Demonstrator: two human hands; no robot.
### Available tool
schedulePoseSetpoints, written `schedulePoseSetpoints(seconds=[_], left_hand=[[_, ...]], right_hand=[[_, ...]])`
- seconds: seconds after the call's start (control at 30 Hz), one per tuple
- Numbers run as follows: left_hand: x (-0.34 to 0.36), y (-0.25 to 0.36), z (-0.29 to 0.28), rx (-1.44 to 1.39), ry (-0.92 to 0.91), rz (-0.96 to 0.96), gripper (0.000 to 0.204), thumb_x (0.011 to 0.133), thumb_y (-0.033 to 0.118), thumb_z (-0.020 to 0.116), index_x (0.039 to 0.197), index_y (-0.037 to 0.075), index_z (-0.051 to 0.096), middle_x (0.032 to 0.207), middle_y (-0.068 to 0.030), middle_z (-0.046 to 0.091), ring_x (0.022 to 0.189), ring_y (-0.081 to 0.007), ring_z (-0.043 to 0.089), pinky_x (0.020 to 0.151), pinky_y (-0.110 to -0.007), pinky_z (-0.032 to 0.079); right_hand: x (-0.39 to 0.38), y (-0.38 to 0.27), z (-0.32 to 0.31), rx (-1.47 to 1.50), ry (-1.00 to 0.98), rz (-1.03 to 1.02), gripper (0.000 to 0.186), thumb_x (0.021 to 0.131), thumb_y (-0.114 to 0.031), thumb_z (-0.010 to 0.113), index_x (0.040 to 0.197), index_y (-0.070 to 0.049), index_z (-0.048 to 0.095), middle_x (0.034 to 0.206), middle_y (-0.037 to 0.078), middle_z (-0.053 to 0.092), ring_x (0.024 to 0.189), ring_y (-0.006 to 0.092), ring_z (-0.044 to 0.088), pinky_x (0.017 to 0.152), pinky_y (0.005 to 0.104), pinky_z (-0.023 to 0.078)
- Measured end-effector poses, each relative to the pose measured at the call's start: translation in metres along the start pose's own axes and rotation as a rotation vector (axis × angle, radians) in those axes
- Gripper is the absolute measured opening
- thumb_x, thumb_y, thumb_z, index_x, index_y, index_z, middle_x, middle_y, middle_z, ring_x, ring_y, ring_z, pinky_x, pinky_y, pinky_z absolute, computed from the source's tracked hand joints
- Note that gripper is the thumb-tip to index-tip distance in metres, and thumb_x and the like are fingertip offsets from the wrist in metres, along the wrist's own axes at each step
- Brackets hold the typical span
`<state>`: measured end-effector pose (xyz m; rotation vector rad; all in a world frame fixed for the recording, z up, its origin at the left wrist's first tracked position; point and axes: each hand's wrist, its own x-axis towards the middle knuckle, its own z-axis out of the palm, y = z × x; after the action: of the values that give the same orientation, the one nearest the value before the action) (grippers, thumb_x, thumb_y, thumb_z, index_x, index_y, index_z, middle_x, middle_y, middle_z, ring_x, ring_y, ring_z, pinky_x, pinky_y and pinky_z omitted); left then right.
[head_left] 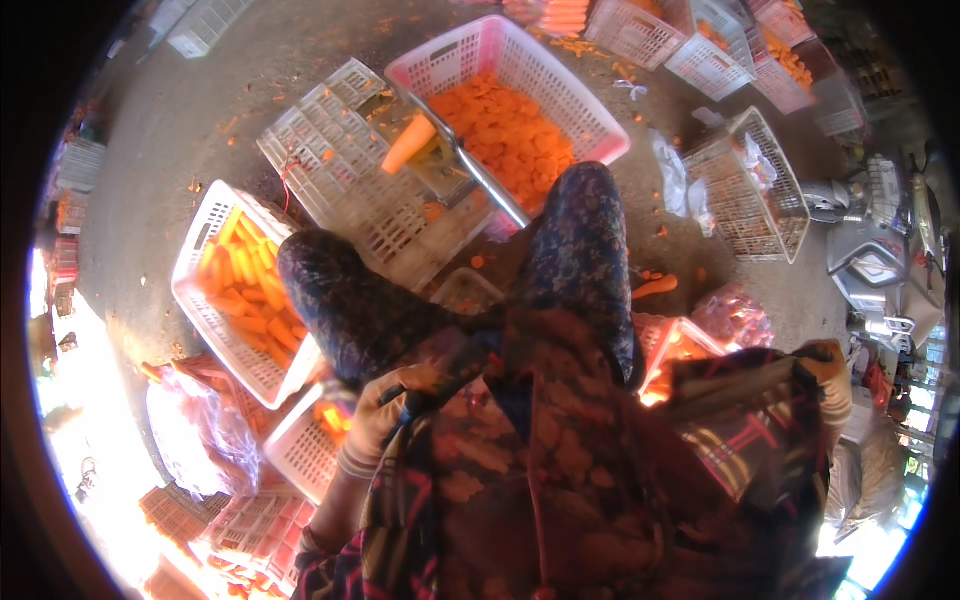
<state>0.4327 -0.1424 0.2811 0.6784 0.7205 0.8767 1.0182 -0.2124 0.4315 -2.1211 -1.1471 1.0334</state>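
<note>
My left hand (388,405), in a pale glove, is closed on the dark front edge of a patterned jacket (385,540) near my waist. Far out at the right, my gloved right hand (828,375) grips the plaid flap (745,430) of the same jacket and spreads it sideways. In front of my knees, a thick peeled carrot (408,145) lies against a metal bar (490,185) over an upturned plastic crate (390,225). Beyond it stands a pink-white basket (595,115) holding many orange carrot slices (505,130). Neither hand touches the carrots.
A white basket of whole carrots (185,270) stands by my left knee, another (290,450) behind it, beside a clear plastic bag (200,430). At right are a wire-like crate (750,185) and a grey scooter (870,250). Several crates (640,35) line the far right.
</note>
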Motion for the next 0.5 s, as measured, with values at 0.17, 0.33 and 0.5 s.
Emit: schedulePoseSetpoints(seconds=[0.17, 0.33, 0.5], left_hand=[[-0.005, -0.005, -0.003, 0.030, 0.007, 0.040, 0.044, 0.089, 0.033, 0.070, 0.111, -0.005, 0.062, 0.110, -0.0115, 0.064, 0.093, -0.0155, 0.059, 0.081, -0.026, 0.047], [-0.013, -0.001, -0.001, -0.139, 0.068, -0.050, 0.040, 0.087, 0.028, 0.073, 0.109, -0.004, 0.064, 0.105, -0.0096, 0.066, 0.087, -0.0133, 0.060, 0.076, -0.023, 0.048], [-0.037, 0.006, 0.015, -0.218, 0.313, -0.011, 0.031, 0.084, 0.019, 0.075, 0.104, -0.002, 0.064, 0.105, -0.0117, 0.067, 0.081, -0.0165, 0.064, 0.069, -0.024, 0.054]], right_hand=[[-0.023, 0.025, -0.054, 0.032, 0.153, -0.088, 0.027, 0.084, -0.009, 0.065, 0.108, 0.002, 0.066, 0.082, 0.003, 0.065, 0.069, 0.0093, 0.058, 0.059, 0.0217, 0.044], [0.039, -0.039, 0.022, 0.055, -0.101, -0.112, 0.029, 0.093, -0.013, 0.058, 0.118, 0.001, 0.062, 0.096, 0.006, 0.066, 0.080, 0.0129, 0.062, 0.070, 0.0256, 0.049], [0.063, -0.139, 0.191, 0.191, -0.509, -0.191, 0.031, 0.086, -0.006, 0.065, 0.116, -0.002, 0.064, 0.101, 0.005, 0.068, 0.089, 0.0132, 0.065, 0.081, 0.0259, 0.050]])
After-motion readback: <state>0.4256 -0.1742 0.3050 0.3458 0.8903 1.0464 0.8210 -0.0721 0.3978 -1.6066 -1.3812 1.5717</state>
